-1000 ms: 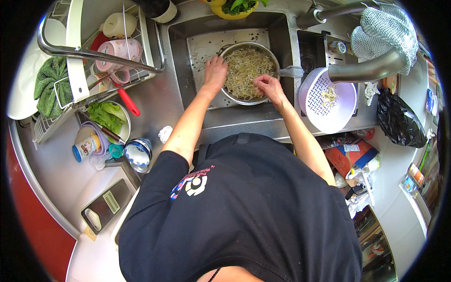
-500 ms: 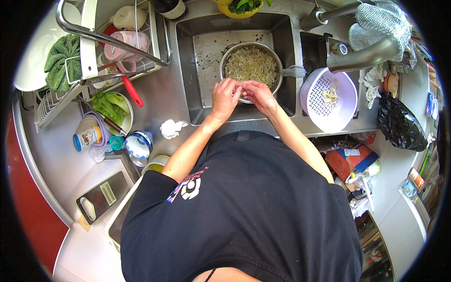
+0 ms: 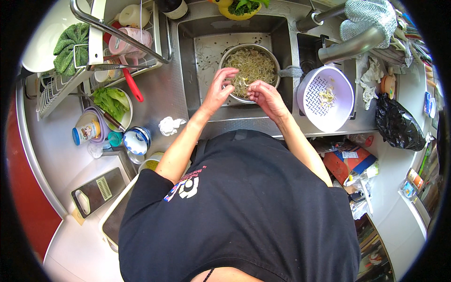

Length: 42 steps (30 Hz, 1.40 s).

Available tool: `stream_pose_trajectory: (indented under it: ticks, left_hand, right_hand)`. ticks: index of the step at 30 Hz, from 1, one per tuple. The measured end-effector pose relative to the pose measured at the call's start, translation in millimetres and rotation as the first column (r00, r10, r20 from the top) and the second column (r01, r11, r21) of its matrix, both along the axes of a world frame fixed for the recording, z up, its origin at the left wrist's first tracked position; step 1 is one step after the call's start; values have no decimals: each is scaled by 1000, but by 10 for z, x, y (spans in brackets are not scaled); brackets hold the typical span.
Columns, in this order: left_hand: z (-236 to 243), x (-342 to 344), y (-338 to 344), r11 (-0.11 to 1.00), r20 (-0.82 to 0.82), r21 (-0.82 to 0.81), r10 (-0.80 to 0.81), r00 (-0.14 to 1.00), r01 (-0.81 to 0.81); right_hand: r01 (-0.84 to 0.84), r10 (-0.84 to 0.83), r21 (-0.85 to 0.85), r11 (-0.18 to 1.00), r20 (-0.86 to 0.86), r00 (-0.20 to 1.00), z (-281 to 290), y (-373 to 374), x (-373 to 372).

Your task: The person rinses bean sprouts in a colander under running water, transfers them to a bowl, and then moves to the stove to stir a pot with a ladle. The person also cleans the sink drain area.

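Observation:
A round metal pot (image 3: 278, 83) full of pale bean sprouts (image 3: 251, 68) sits in the steel sink (image 3: 202, 49). Over the pot's near left rim, my left hand (image 3: 217, 94) is open, its thumb and fingers apart with nothing seen between them. My right hand (image 3: 268, 97) is closed in a pinch above the near right rim, on what looks like a bean sprout; its fingers hide most of it. To the right of the sink stands a lilac colander (image 3: 345, 101) with a small heap of sprouts (image 3: 327, 97) at its bottom.
A dish rack (image 3: 134, 42) with cups and a red handle stands left of the sink. Near it are a bowl of lettuce (image 3: 112, 105), a blue-and-white bowl (image 3: 136, 142) and crumpled tissue (image 3: 170, 125). The faucet (image 3: 352, 44) and a black plastic bag (image 3: 398, 123) are at right.
My hands were together over the pot's near rim and are now apart. The left hand has moved left and opened; the right has shifted slightly right, still pinched.

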<state>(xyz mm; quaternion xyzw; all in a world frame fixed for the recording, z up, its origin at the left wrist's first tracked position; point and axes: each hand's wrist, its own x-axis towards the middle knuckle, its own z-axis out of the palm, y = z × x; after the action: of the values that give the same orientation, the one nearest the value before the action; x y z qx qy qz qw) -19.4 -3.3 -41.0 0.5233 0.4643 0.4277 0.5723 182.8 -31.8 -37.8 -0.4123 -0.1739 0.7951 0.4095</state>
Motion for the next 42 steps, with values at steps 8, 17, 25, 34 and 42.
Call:
stream_pose_trajectory:
  ticks: [8,17,25,34,42]
  left_hand:
    - [100,57,176,864,174,-226,-420,891,451]
    - [-32,25,60,917,-211,-104,-399,893,385]
    - [-478,-155,81,838,243,-496,-118,963,228]
    - [-848,57,379,864,-805,106,-216,552,492]
    - [-1229,172,1079,844,-745,156,-241,623,513]
  right_hand:
    - [-56,53,47,997,50,997,130,-56,96]
    - [-196,173,75,978,240,955,79,-51,33]
    - [-361,265,108,926,493,829,144,473,50]
    - [-746,-566,250,617,800,-200,-170,1947,502]
    - [-839,-115,-112,532,973,-202,-1153,1398,392]
